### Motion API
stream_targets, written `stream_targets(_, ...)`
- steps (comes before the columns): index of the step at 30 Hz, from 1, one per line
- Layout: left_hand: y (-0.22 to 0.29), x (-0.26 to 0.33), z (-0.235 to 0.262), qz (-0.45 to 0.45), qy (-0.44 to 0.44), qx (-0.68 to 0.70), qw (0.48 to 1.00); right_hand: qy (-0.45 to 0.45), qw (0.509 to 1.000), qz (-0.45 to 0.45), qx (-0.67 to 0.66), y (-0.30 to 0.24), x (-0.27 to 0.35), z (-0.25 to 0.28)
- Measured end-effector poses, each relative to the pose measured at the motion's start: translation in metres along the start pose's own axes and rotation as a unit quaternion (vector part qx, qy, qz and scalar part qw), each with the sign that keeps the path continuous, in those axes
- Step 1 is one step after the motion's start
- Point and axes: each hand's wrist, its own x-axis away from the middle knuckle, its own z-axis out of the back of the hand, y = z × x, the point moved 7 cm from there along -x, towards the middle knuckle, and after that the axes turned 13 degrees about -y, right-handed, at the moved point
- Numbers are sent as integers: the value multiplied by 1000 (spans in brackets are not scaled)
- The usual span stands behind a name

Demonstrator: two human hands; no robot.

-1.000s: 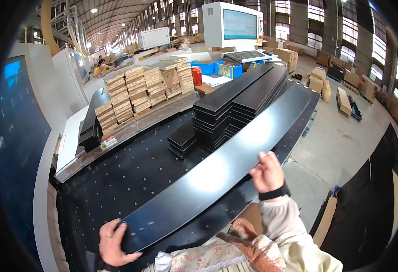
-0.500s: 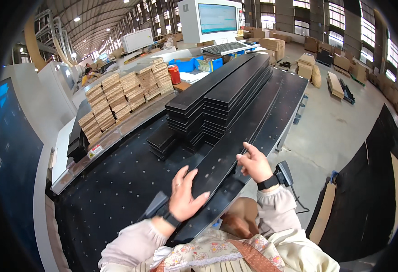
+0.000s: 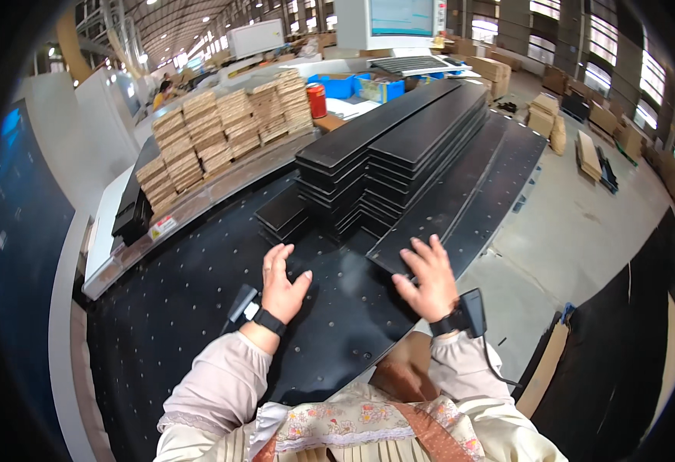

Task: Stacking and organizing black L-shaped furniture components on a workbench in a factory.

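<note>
**Long Board Flat Beside the Stacks, Both Hands Spread**

From the room, observe a long black board (image 3: 449,200) flat on the bench (image 3: 183,323), running parallel to its right edge. This orientation presumably keeps its full length supported. The right hand (image 3: 430,281) is spread at the board's near end, gripping nothing; contact cannot be confirmed. The left hand (image 3: 284,289), also spread and unloaded, is above bare bench toward the near edge. Left of the board, the left stack (image 3: 376,131) and right stack (image 3: 430,135) lie lengthwise together, probably for stability and compactness.
</note>
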Motion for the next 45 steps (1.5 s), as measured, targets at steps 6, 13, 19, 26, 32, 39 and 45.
stream_targets(6,-70,-32,22,145,-16,-69,987,-6,999,-28,-22,23,-14,-4)
stream_targets(13,-100,-93,20,217,-68,-60,972,-31,997,-69,7,20,-11,-10)
stream_targets(19,-111,-97,19,189,-41,-38,980,-16,990,-137,26,20,-5,-19)
stream_targets(26,-110,-93,22,169,-31,-31,985,34,991,-128,20,17,-4,-22)
stream_targets(32,-109,-95,20,144,-7,-60,988,59,992,-108,27,10,0,-21)
stream_targets(39,-85,-88,26,135,20,-159,978,112,989,-94,26,7,0,-18)
stream_targets(45,39,-52,-24,-210,-48,59,975,140,986,-85,42,3,4,-18)
